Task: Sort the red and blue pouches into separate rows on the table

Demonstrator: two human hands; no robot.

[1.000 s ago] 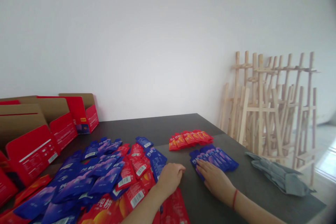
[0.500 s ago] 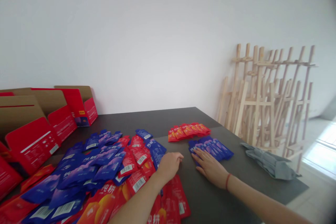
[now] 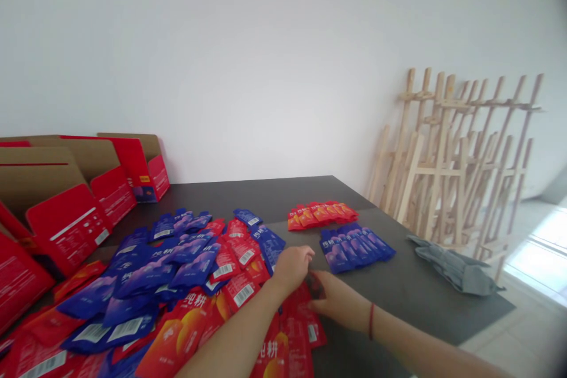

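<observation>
Red cord [image 3: 371, 322] circles the wrist of the right hand [image 3: 335, 301], partly curled low in centre-frame; whether it grips anything, I can't tell. The left hand [image 3: 292, 269], just beside it, up-left, is equally unclear. Loose red pouches [image 3: 297, 339] lie immediately left of the right hand, seemingly the nearer, long sides slanting down-frame across the worktop [image 3: 266, 194].

Worn on the person's head, the camera is looking forward and down across the dark table [image 3: 283, 195], facing the pale wall [image 3: 266, 71] behind it. It is viewing the left hand [image 3: 293, 267] and right hand [image 3: 334, 300] from close behind and above, while its wide frame is reaching from red boxes [image 3: 68, 224] at left to wooden easels [image 3: 438, 171] farther off at right.
</observation>
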